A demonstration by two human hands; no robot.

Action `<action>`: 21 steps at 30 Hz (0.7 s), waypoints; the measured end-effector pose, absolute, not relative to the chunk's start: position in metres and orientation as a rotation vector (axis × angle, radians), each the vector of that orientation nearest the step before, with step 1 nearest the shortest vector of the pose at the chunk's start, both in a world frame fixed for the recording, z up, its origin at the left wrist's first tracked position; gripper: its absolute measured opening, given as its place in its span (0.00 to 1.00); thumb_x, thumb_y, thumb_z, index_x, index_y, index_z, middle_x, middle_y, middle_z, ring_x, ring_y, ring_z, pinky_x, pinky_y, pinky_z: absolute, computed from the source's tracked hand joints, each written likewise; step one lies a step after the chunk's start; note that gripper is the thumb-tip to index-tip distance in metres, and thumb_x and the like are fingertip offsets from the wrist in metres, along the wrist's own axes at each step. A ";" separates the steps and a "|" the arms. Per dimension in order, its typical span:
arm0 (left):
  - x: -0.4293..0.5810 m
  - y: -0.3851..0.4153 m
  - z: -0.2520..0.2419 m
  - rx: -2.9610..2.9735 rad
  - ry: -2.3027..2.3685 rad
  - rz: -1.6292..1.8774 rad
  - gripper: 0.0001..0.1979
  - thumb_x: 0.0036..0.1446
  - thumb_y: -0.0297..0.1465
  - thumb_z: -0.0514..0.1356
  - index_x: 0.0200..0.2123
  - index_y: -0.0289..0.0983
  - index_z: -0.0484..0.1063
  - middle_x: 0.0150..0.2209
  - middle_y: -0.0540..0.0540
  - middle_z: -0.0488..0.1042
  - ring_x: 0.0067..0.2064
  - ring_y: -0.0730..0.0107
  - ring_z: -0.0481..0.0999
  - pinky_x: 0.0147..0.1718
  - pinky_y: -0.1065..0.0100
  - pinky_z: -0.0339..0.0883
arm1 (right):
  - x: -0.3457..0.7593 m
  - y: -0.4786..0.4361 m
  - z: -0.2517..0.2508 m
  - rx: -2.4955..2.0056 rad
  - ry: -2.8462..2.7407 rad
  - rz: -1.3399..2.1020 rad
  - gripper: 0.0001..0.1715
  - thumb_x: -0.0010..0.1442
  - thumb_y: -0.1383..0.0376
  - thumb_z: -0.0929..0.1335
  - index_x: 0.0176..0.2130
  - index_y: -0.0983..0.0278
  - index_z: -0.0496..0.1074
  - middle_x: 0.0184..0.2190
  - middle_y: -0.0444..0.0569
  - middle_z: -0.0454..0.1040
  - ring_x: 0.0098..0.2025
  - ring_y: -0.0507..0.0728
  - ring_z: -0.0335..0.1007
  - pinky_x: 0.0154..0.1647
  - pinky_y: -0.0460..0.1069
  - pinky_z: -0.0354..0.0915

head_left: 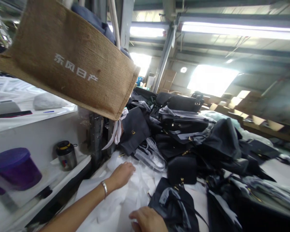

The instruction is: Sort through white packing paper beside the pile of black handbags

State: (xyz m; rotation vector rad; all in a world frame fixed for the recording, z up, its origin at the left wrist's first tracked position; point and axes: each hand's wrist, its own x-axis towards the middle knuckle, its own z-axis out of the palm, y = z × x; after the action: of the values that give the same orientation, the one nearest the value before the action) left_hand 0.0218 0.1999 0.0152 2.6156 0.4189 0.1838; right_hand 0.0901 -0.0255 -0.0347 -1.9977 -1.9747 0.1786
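Note:
My left hand [123, 174], with a silver bracelet at the wrist, rests on thin white wrapping sheets [111, 199]. Its fingers are bent together onto a sheet, and the fingertips are partly hidden. Low in the view, my right hand [148, 219] has its thumb and fingers curved but apart, over the sheets' edge and beside a black bag [169, 206] with gold hardware and a plastic-wrapped strap. Nothing clear shows in the right hand. Another black bag [135, 130] with a gold emblem leans beyond my left hand, near a plastic-wrapped strap [151, 154].
Black bags [188, 122] are heaped across the table to the right. A brown burlap bag [74, 61] hangs at upper left beside a metal post [96, 141]. Below it, a shelf holds a purple bucket [16, 170] and a flask [66, 156]. Cardboard boxes [256, 119] stand behind.

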 end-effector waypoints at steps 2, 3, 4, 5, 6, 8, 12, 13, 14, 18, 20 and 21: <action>0.032 0.195 0.004 2.590 0.395 0.193 0.16 0.64 0.30 0.52 0.53 0.40 0.71 0.53 0.44 0.73 0.55 0.63 0.70 0.56 0.66 0.60 | 0.090 -0.028 -0.059 -2.053 -2.053 0.231 0.13 0.51 0.65 0.76 0.38 0.57 0.75 0.33 0.43 0.80 0.33 0.58 0.78 0.31 0.44 0.69; 0.035 0.192 -0.001 2.578 0.411 0.205 0.18 0.63 0.34 0.54 0.56 0.39 0.68 0.56 0.43 0.71 0.56 0.62 0.69 0.57 0.65 0.60 | 0.091 -0.029 -0.063 -2.065 -2.067 0.253 0.13 0.50 0.64 0.77 0.37 0.57 0.75 0.32 0.43 0.81 0.31 0.58 0.78 0.29 0.43 0.69; 0.037 0.188 -0.004 2.568 0.444 0.218 0.22 0.61 0.38 0.57 0.57 0.38 0.66 0.57 0.41 0.69 0.57 0.59 0.68 0.57 0.62 0.60 | 0.092 -0.029 -0.063 -2.071 -2.049 0.267 0.13 0.49 0.63 0.77 0.37 0.57 0.76 0.32 0.43 0.81 0.31 0.58 0.79 0.29 0.43 0.68; 0.039 0.183 -0.007 2.559 0.488 0.232 0.27 0.58 0.41 0.59 0.58 0.36 0.65 0.57 0.38 0.69 0.57 0.54 0.68 0.56 0.59 0.62 | 0.092 -0.029 -0.058 -2.076 -2.002 0.275 0.13 0.50 0.63 0.77 0.38 0.57 0.76 0.33 0.43 0.81 0.33 0.57 0.79 0.30 0.42 0.68; 0.041 0.178 -0.009 2.553 0.539 0.247 0.29 0.55 0.42 0.62 0.56 0.34 0.66 0.55 0.36 0.69 0.56 0.49 0.69 0.54 0.55 0.63 | 0.092 -0.029 -0.051 -2.083 -1.939 0.284 0.14 0.52 0.64 0.76 0.40 0.56 0.75 0.35 0.42 0.80 0.35 0.57 0.79 0.32 0.42 0.68; 0.046 0.168 -0.013 2.540 0.629 0.278 0.24 0.52 0.36 0.63 0.50 0.32 0.70 0.51 0.34 0.71 0.52 0.45 0.70 0.50 0.53 0.64 | 0.092 -0.026 -0.038 -2.098 -1.817 0.290 0.15 0.55 0.67 0.73 0.44 0.55 0.74 0.38 0.41 0.80 0.39 0.55 0.78 0.37 0.41 0.67; 0.057 0.170 -0.018 2.468 0.729 0.344 0.14 0.52 0.21 0.54 0.42 0.32 0.73 0.46 0.37 0.74 0.48 0.55 0.74 0.48 0.61 0.65 | 0.088 -0.018 -0.054 -2.148 -1.911 0.147 0.12 0.51 0.68 0.75 0.37 0.57 0.75 0.33 0.41 0.80 0.33 0.56 0.78 0.32 0.43 0.66; 0.059 0.177 -0.019 2.440 0.733 0.351 0.14 0.53 0.20 0.53 0.41 0.33 0.73 0.44 0.39 0.75 0.47 0.59 0.75 0.47 0.64 0.66 | 0.087 -0.016 -0.065 -2.156 -1.953 0.110 0.11 0.49 0.68 0.76 0.34 0.58 0.75 0.31 0.42 0.80 0.32 0.57 0.77 0.31 0.44 0.66; 0.059 0.187 -0.019 2.414 0.733 0.353 0.14 0.54 0.20 0.52 0.41 0.33 0.74 0.43 0.41 0.77 0.45 0.63 0.76 0.45 0.68 0.66 | 0.085 -0.015 -0.076 -2.160 -1.977 0.082 0.10 0.48 0.68 0.77 0.31 0.58 0.75 0.30 0.43 0.79 0.31 0.58 0.77 0.30 0.45 0.66; 0.047 0.235 -0.016 2.392 0.740 0.345 0.15 0.53 0.18 0.53 0.39 0.35 0.75 0.38 0.46 0.79 0.40 0.68 0.77 0.39 0.72 0.67 | 0.081 -0.021 -0.096 -2.135 -1.949 0.024 0.06 0.54 0.69 0.73 0.32 0.58 0.73 0.32 0.44 0.79 0.35 0.60 0.77 0.35 0.47 0.68; 0.036 0.252 -0.011 2.445 0.763 0.384 0.15 0.53 0.18 0.54 0.40 0.35 0.75 0.40 0.43 0.78 0.43 0.64 0.76 0.43 0.68 0.67 | 0.084 -0.026 -0.086 -2.093 -1.931 0.018 0.07 0.58 0.68 0.71 0.38 0.57 0.72 0.36 0.42 0.79 0.37 0.58 0.77 0.37 0.46 0.68; 0.031 0.257 -0.009 2.482 0.771 0.416 0.15 0.54 0.18 0.53 0.41 0.35 0.75 0.42 0.41 0.77 0.46 0.61 0.75 0.46 0.64 0.65 | 0.086 -0.027 -0.077 -2.067 -1.883 0.022 0.09 0.60 0.68 0.69 0.42 0.56 0.71 0.39 0.43 0.78 0.38 0.56 0.76 0.38 0.46 0.69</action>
State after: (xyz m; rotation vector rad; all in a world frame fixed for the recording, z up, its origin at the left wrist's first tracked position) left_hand 0.0313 0.2574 -0.0088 2.4823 0.7708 0.4165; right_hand 0.0861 -0.0271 -0.0773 -2.0672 -1.8834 0.0217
